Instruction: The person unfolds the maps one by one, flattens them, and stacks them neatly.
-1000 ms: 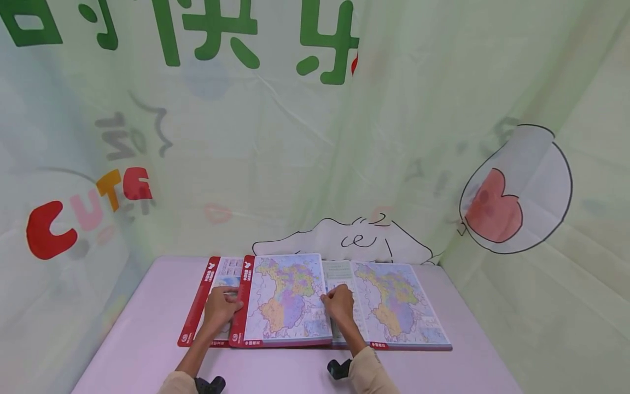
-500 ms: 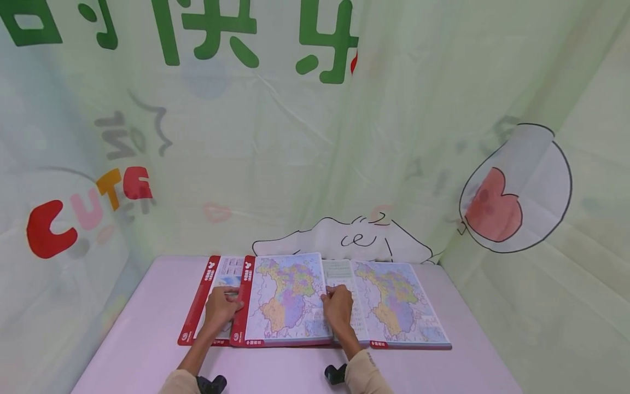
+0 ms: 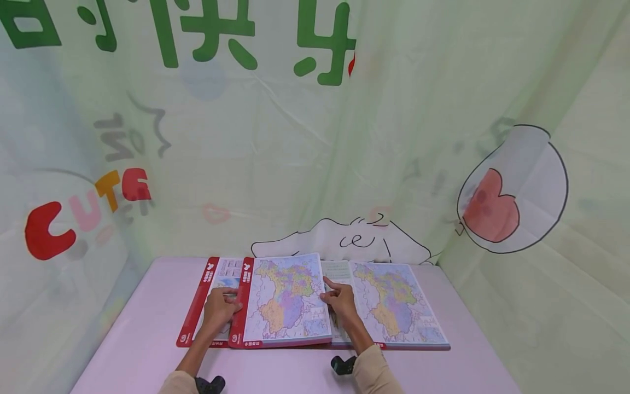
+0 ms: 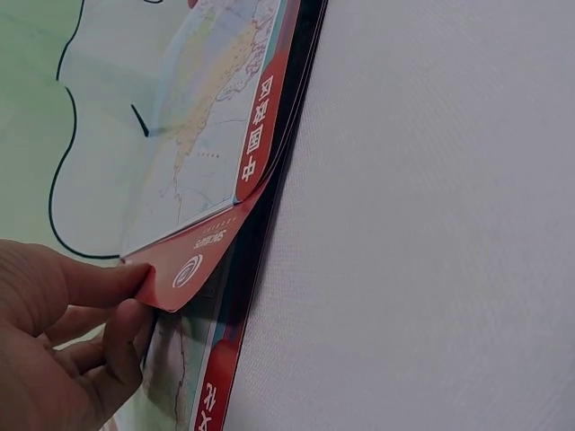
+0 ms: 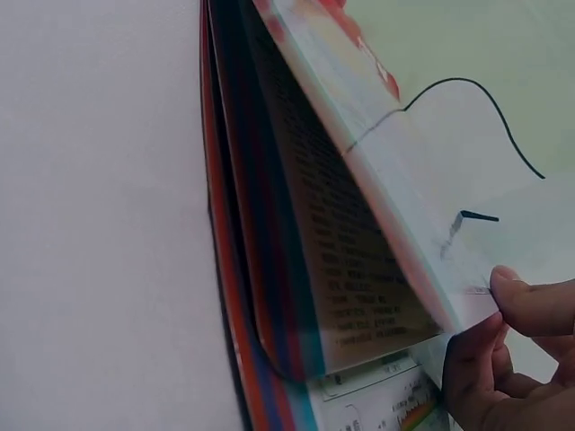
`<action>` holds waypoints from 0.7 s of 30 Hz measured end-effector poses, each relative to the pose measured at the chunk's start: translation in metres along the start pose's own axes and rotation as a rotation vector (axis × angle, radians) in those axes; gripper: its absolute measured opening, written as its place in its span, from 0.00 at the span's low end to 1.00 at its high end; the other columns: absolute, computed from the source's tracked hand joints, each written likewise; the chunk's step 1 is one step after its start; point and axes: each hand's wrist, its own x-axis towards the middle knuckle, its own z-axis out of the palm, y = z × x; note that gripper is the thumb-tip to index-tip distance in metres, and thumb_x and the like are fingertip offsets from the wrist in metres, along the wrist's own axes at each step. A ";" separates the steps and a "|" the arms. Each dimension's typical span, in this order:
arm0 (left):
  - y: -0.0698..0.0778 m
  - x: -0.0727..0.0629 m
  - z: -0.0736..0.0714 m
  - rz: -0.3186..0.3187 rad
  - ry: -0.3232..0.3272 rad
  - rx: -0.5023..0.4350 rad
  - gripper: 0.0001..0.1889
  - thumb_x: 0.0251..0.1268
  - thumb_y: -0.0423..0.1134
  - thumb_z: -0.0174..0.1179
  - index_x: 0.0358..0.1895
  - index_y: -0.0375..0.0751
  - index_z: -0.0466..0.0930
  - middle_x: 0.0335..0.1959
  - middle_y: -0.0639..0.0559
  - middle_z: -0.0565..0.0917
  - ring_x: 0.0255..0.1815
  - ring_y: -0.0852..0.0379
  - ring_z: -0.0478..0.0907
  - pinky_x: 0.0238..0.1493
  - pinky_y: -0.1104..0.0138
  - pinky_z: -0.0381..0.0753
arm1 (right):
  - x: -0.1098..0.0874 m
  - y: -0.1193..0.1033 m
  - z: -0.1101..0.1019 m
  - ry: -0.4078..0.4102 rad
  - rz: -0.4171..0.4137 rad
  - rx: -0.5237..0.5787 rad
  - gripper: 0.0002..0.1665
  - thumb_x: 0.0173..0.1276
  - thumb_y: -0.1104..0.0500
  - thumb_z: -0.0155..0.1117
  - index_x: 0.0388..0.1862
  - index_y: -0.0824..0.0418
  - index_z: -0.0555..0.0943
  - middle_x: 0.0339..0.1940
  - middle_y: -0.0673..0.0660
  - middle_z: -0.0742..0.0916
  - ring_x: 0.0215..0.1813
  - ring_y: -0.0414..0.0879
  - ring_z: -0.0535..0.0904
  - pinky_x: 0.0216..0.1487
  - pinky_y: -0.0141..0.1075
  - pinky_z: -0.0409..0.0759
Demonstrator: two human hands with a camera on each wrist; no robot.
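A map sheet (image 3: 287,298) with a red left border lies tilted over other maps, in the middle of the head view. My left hand (image 3: 218,307) pinches its red edge; in the left wrist view the thumb and fingers (image 4: 99,283) grip the lifted corner, which bends upward. At the opposite edge, my right hand (image 3: 343,301) holds the sheet between thumb and curled fingers. The right wrist view shows that edge raised, with a gap above the printed page (image 5: 350,278) beneath.
Under the held sheet, a red-bordered map (image 3: 196,309) sticks out to the left and another coloured map (image 3: 396,306) to the right. They lie on a pale pink table (image 3: 275,372). Behind stands a light green printed curtain (image 3: 295,164).
My right hand has shifted slightly at the sheet's right edge, and its index finger now points out farther along it. The left hand and the sheet stay almost in place.
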 end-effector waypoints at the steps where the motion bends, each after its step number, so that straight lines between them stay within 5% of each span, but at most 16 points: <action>1: 0.000 0.000 0.000 0.000 0.000 -0.002 0.25 0.65 0.32 0.74 0.64 0.25 0.83 0.42 0.35 0.90 0.34 0.46 0.91 0.31 0.61 0.91 | 0.001 0.001 0.000 -0.004 0.002 0.014 0.32 0.73 0.75 0.68 0.75 0.70 0.77 0.35 0.73 0.88 0.30 0.43 0.83 0.35 0.34 0.87; 8: 0.000 0.000 0.000 -0.021 -0.012 -0.036 0.25 0.68 0.31 0.72 0.66 0.25 0.81 0.43 0.34 0.90 0.34 0.48 0.91 0.28 0.64 0.89 | 0.003 0.006 0.000 0.016 0.042 0.011 0.33 0.72 0.75 0.66 0.76 0.65 0.78 0.36 0.71 0.88 0.30 0.44 0.83 0.33 0.33 0.83; 21: 0.007 0.000 -0.008 0.035 0.013 -0.005 0.22 0.70 0.28 0.69 0.65 0.27 0.83 0.41 0.34 0.91 0.31 0.48 0.89 0.27 0.65 0.85 | 0.007 0.001 -0.006 0.097 0.035 -0.063 0.33 0.75 0.76 0.59 0.77 0.64 0.78 0.27 0.59 0.81 0.23 0.40 0.63 0.27 0.31 0.62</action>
